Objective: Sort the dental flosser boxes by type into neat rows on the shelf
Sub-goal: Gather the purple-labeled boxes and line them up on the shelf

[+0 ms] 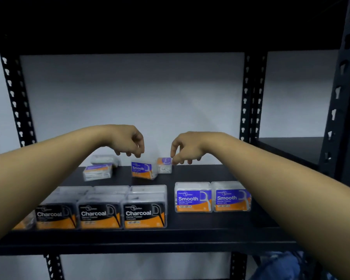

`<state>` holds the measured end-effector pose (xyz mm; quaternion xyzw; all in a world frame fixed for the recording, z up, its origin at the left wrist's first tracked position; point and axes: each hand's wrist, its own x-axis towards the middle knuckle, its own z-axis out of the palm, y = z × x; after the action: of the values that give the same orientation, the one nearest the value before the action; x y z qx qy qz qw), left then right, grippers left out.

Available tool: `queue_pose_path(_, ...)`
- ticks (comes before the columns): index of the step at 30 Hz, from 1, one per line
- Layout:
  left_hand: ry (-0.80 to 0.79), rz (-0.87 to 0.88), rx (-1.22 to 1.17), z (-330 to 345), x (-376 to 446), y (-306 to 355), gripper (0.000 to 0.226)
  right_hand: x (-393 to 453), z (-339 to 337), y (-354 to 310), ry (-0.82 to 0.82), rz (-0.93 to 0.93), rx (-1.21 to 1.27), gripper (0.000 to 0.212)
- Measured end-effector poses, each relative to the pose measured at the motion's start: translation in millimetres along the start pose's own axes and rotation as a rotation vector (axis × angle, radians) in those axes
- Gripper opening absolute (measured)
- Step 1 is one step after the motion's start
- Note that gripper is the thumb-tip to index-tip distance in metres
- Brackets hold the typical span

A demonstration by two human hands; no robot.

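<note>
At the back of the black shelf [190, 174] I see an upright Smooth flosser box [143, 170] just below my left hand [127, 141], which hangs above it with fingers loosely curled, gripping nothing. Just right of it a second small Smooth box [164, 165] touches the fingertips of my right hand [187, 148] (whether they pinch it I cannot tell). Two more boxes [98, 169] lie tipped at back left. Up front, a Charcoal row [101, 216] stands left and two Smooth boxes [212, 199] right.
</note>
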<state>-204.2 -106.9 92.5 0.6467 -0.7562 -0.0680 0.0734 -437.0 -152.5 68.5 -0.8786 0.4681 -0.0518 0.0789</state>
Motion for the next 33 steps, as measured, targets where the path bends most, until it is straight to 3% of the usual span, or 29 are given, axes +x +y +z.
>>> queue_pose_path(6, -0.003, 0.068, 0.194, 9, 18, -23, 0.042, 38, 6, -8, 0.044, 0.109, -0.119, 0.030)
queue_pose_path(11, -0.038, 0.154, 0.215, 21, 45, -34, 0.063, 67, 15, -7, 0.048, 0.119, -0.279, 0.037)
queue_pose_path(15, -0.079, 0.205, 0.225, 32, 62, -41, 0.063, 86, 24, -11, 0.038, 0.204, -0.298, 0.041)
queue_pose_path(18, -0.039, 0.284, 0.199, 39, 69, -51, 0.047, 101, 37, -13, 0.054, 0.336, -0.308, 0.050)
queue_pose_path(21, 0.024, 0.328, 0.179, 40, 75, -61, 0.036, 112, 47, -15, 0.056, 0.461, -0.209, 0.060)
queue_pose_path(26, 0.032, 0.349, 0.123, 46, 85, -71, 0.037, 138, 57, -15, -0.143, 0.659, 0.173, 0.076)
queue_pose_path(33, -0.016, 0.354, 0.297, 47, 97, -67, 0.042, 152, 50, -4, -0.211, 0.665, 0.312, 0.058)
